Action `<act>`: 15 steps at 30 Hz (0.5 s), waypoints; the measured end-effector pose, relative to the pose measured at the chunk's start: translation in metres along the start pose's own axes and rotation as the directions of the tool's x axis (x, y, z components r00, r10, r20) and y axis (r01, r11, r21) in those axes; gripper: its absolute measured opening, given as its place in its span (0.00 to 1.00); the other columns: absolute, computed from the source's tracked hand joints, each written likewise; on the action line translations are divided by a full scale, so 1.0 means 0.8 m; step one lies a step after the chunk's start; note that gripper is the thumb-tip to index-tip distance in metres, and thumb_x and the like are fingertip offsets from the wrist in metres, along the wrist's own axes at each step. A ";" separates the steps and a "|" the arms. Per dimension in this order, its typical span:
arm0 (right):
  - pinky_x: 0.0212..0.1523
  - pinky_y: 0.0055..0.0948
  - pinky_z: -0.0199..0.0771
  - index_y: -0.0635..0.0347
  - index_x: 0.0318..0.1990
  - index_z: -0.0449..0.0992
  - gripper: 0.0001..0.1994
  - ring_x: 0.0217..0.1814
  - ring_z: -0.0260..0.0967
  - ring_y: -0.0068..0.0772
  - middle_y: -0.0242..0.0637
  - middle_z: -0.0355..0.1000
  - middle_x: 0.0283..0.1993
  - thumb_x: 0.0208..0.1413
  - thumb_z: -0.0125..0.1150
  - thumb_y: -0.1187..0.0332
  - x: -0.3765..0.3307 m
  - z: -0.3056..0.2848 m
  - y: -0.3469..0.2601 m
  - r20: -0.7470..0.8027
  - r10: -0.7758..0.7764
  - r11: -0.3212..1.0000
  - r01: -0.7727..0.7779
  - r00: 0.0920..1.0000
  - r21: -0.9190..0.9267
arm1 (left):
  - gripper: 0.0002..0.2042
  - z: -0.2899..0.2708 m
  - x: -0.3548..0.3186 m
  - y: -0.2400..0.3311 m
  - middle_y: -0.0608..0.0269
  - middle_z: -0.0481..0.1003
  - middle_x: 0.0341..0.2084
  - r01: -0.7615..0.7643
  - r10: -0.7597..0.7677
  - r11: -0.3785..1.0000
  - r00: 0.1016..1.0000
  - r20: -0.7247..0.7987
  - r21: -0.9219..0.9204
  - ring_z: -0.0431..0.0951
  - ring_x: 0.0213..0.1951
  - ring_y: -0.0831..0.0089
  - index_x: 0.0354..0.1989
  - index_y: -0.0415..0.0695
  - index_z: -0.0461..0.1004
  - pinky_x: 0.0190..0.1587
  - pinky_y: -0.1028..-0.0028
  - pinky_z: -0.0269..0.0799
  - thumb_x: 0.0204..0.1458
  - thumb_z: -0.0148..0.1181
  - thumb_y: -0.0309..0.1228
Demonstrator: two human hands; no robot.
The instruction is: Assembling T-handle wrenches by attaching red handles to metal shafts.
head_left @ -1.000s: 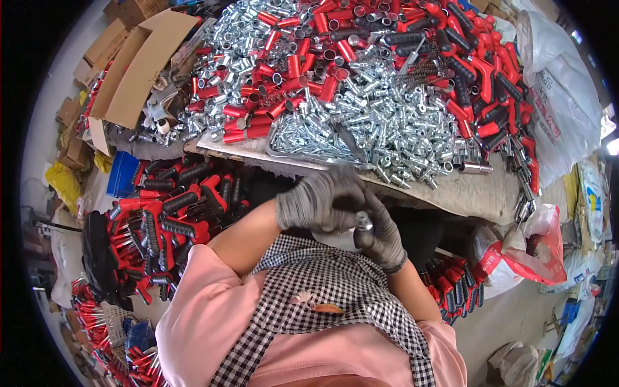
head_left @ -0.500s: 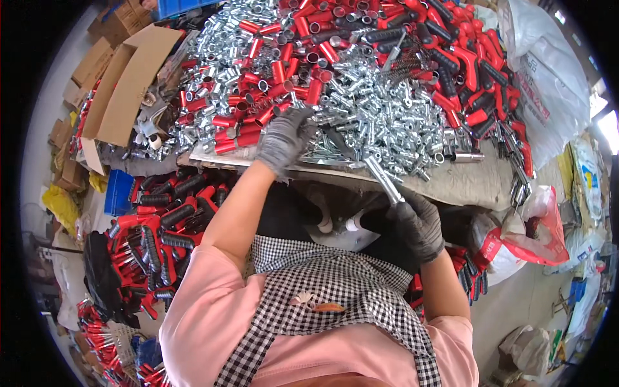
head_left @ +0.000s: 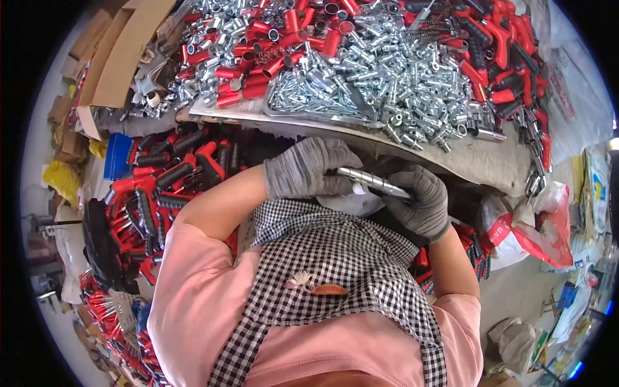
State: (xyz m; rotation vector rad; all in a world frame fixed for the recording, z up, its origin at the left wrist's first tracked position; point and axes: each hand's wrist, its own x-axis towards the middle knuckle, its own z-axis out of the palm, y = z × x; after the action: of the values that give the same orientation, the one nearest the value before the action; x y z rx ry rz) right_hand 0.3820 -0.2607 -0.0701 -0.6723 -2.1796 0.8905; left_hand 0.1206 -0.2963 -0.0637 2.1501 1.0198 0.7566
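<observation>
A shiny metal tube (head_left: 375, 181) with ringed bands is held slantwise in front of my apron, below the bench edge. My right hand (head_left: 422, 201), in a grey glove, is closed round its right end. My left hand (head_left: 311, 169), in a striped grey glove, has its fingers curled at the tube's left end. Whether a small part is also pinched in those fingers is hidden. Beyond the hands, a shallow clear tray (head_left: 303, 97) of thin metal pins lies at the bench's front edge. Next to it is a heap of small silver fittings (head_left: 412, 90).
Red sleeves (head_left: 242, 87) and red-and-black handles (head_left: 500, 45) are piled on the bench (head_left: 496, 164). More red-and-black handled tools (head_left: 155, 193) fill the space at lower left, by a blue bin (head_left: 118, 157). A red-and-white bag (head_left: 529, 226) hangs at right.
My left hand has come back from the pin tray to the tube. My right hand has tilted the tube flatter and brought it nearer my body. The view has shifted slightly.
</observation>
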 end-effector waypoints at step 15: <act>0.31 0.26 0.74 0.56 0.57 0.57 0.37 0.31 0.74 0.30 0.36 0.73 0.32 0.37 0.72 0.76 -0.006 0.043 0.016 -0.010 0.088 0.987 -0.086 0.996 0.139 | 0.16 0.002 -0.003 -0.012 0.54 0.78 0.30 0.112 -0.092 0.990 0.975 0.203 -0.088 0.78 0.34 0.58 0.39 0.43 0.78 0.38 0.65 0.73 0.45 0.65 0.39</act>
State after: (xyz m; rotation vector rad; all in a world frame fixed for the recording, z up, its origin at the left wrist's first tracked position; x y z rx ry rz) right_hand 0.3622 -0.2695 -0.1003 -0.7080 -2.0655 1.0676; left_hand 0.1162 -0.2936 -0.0723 2.0254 0.9591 0.5213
